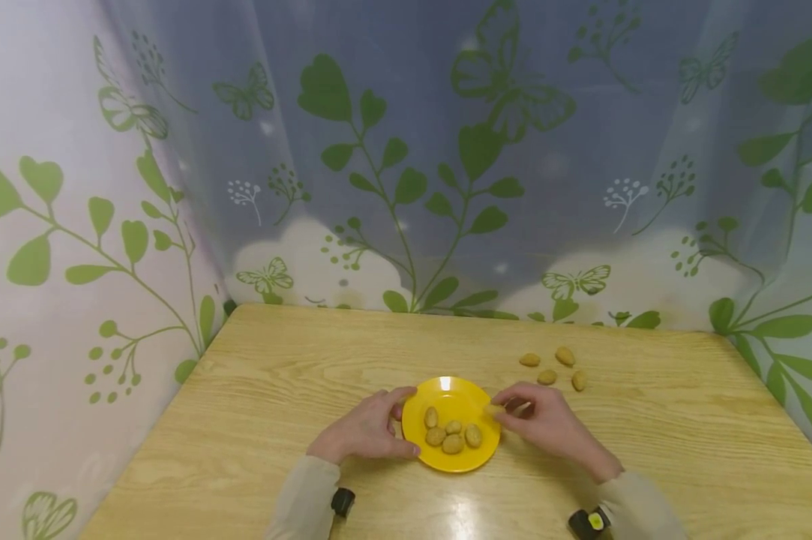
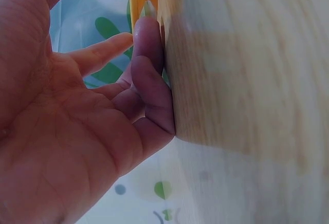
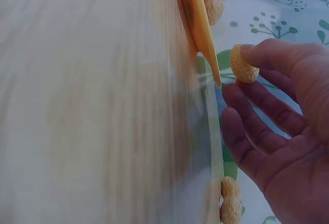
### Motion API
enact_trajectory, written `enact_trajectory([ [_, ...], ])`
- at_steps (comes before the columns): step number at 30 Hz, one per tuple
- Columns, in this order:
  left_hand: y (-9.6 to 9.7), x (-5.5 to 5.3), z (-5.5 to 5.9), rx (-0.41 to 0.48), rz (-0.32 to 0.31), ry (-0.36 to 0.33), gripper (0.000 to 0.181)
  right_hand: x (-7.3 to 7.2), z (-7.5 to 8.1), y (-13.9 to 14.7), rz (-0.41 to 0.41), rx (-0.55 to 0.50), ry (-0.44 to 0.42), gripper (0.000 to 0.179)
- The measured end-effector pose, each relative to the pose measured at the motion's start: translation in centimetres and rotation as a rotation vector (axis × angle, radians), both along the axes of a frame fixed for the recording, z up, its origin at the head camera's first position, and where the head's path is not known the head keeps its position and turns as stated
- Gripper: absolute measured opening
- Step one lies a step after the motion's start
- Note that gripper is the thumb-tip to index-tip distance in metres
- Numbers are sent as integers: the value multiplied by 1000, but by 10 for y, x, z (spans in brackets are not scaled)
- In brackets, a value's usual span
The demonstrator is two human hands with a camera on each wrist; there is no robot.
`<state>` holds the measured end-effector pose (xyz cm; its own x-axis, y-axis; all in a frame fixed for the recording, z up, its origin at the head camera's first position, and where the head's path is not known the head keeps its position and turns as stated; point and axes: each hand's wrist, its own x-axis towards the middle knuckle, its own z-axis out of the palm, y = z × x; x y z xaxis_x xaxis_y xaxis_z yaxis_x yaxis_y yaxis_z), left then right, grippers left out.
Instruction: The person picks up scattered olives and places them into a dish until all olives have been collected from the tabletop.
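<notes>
A yellow plate (image 1: 461,403) lies on the table with several unshelled peanuts (image 1: 453,444) gathered on it. My left hand (image 1: 365,429) holds the plate's left side, thumb at the near rim and index finger at the far rim. In the left wrist view, curled fingers (image 2: 149,80) rest against the tabletop beside the plate's edge (image 2: 135,3). Over the right rim, my right hand (image 1: 547,421) pinches one peanut (image 3: 243,64) between thumb and fingers. That peanut shows just above and beside the plate's edge (image 3: 198,16) in the right wrist view.
Several loose peanuts (image 1: 546,376) lie on the wooden table (image 1: 277,375), behind and to the right of the plate. Curtains (image 1: 432,247) with green leaves and butterflies hang along the table's back and sides.
</notes>
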<state>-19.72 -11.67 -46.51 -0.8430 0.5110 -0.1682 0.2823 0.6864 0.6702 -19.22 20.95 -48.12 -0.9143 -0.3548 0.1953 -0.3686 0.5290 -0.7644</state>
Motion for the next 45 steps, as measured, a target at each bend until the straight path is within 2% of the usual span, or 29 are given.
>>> enact_trajectory([
  [20,0,0,0,1,7,-11,96,-4,2,-30,103,-26,42,16],
  [32,-1,0,1,-6,6,-10,96,-9,1,-49,159,-56,20,15],
  [45,0,0,0,-7,5,-6,96,-16,-1,-60,176,13,-38,14],
])
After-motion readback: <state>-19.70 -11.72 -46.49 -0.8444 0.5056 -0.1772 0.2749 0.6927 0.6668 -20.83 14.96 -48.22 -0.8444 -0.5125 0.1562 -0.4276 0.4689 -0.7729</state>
